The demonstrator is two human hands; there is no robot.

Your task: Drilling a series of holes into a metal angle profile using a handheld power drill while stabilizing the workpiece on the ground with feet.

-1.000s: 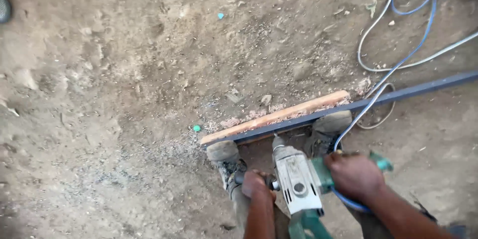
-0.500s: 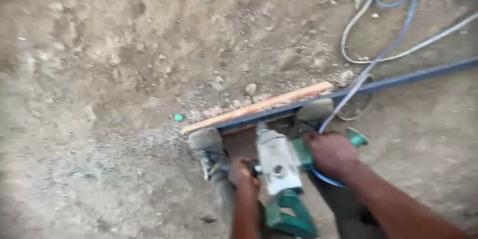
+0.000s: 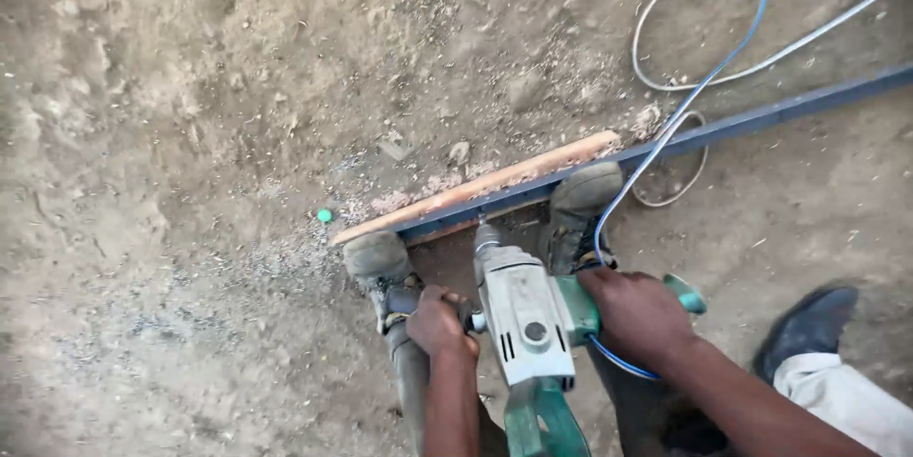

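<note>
From the head camera, we press a grey-and-green power drill [image 3: 525,324] down toward a dark steel bar [image 3: 666,141] on a wooden batten [image 3: 475,189], both boots pinning them to the dirt. Our left hand [image 3: 439,324] wraps the side handle, our right hand [image 3: 639,316] clamps the green grip. The blue cable [image 3: 666,138] near the bit could snag; the bar could slip underfoot.

Soft, even daylight (no hard shadows or glare), sharp centrally, perhaps slightly blurred toward the edges.
</note>
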